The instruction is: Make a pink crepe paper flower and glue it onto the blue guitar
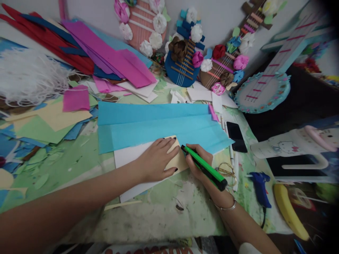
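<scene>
My right hand [199, 159] is closed round a green and black utility knife [202, 165], its tip end at the edge of a small cream sheet [182, 162]. My left hand [159, 158] lies flat with fingers spread, pressing on the cream sheet. Beneath that is a white sheet [129, 188], tilted on the table. Behind both hands a long sheet of blue crepe paper [148, 123] stretches across, partly under the cream and white sheets. Gold-handled scissors [227, 173] lie just right of my right hand. The knife's blade is too small to make out.
On the right are a black phone [237, 137], a blue glue gun [261, 188], a banana [290, 211] and a tumbler [288, 143]. Paper scraps [45, 123] and white string [31, 76] fill the left. Flower-decorated paper guitars [182, 67] lean along the back wall.
</scene>
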